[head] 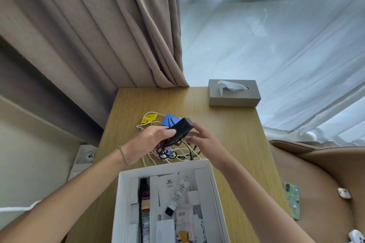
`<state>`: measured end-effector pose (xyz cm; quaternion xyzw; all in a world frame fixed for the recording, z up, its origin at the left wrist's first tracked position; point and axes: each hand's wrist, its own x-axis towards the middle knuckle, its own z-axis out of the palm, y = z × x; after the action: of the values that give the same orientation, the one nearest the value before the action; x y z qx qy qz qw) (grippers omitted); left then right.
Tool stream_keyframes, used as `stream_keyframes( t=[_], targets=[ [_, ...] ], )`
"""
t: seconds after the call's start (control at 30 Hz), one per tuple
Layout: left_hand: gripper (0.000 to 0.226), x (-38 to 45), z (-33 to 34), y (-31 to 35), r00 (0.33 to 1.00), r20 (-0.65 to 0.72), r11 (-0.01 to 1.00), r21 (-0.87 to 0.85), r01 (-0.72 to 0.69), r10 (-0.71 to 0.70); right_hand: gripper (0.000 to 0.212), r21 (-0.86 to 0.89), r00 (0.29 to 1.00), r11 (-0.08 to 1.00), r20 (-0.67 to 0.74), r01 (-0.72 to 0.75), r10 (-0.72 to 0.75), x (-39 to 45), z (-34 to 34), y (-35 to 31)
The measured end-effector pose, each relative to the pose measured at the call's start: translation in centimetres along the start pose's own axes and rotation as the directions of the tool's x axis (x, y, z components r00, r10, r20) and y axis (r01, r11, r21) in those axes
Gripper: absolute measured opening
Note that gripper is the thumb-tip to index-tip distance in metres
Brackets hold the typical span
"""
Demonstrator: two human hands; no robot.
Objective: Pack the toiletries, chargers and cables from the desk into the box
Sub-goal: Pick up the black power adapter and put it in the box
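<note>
My left hand [152, 140] grips a black charger [182, 128] lifted above the wooden desk [227, 134], its black cord dangling below. My right hand [203, 140] hovers just right of the charger with fingers spread, holding nothing. Under both hands lies a tangle of white and black cables [177, 154]. A blue item [167, 121] and a yellow packet [149, 118] lie behind them. The white box [214, 187] stands at the near edge of the desk. It holds a dark bottle [145, 203], a white tube with a black cap [177, 195] and white packets.
A grey tissue box [234, 92] sits at the back right of the desk. Curtains hang behind. To the right, a tan seat carries a green phone [293, 200] and small white items. A wall socket [89, 156] is on the left.
</note>
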<state>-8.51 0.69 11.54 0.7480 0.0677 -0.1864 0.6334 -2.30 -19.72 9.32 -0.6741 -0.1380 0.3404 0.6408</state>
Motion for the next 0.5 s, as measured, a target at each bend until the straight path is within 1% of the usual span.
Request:
stream_keyframes(
  t=[0.03, 0.07, 0.17, 0.23, 0.33, 0.4, 0.43, 0.5],
  targets=[
    [0.040, -0.6, -0.2, 0.1, 1.000, 0.003, 0.999, -0.042, -0.005, 0.005, 0.028, 0.012, 1.000, 1.000, 0.007, -0.001, 0.001, 0.0, 0.5, -0.1],
    [0.042, -1.1, -0.3, 0.2, 1.000, 0.005, 0.996, -0.092, -0.004, 0.005, 0.026, 0.018, 1.000, 1.000, 0.010, 0.002, -0.002, -0.1, 0.9, -0.1],
    [0.054, -2.7, -0.7, 0.1, 1.000, 0.015, 0.982, -0.187, -0.008, 0.011, 0.030, -0.007, 1.000, 1.000, -0.006, 0.011, -0.011, -0.3, 1.9, 0.4],
    [0.060, -3.7, -1.0, -0.1, 1.000, 0.008, 0.980, -0.201, -0.009, 0.011, 0.029, -0.004, 1.000, 1.000, 0.028, 0.004, -0.004, -0.7, 2.3, 0.2],
    [0.072, -4.7, -1.3, -0.7, 1.000, 0.009, 0.982, -0.189, -0.004, 0.005, 0.026, 0.023, 0.991, 0.999, 0.130, -0.031, 0.028, -0.9, 3.2, 0.1],
    [0.069, -5.3, -1.5, -1.0, 1.000, 0.021, 0.977, -0.212, -0.006, 0.011, 0.016, -0.010, 0.987, 0.997, 0.135, -0.081, 0.082, -0.7, 3.9, 0.5],
    [0.064, -5.5, -1.7, -1.1, 0.999, 0.029, 0.974, -0.228, -0.008, 0.015, 0.013, -0.044, 0.986, 0.992, 0.106, -0.121, 0.126, -0.7, 4.3, 0.8],
    [0.047, -5.9, -2.0, -1.2, 0.999, 0.035, 0.965, -0.262, -0.012, 0.022, 0.017, -0.123, 0.982, 0.975, 0.017, -0.184, 0.187, -0.6, 4.7, 1.6]
  ],
)
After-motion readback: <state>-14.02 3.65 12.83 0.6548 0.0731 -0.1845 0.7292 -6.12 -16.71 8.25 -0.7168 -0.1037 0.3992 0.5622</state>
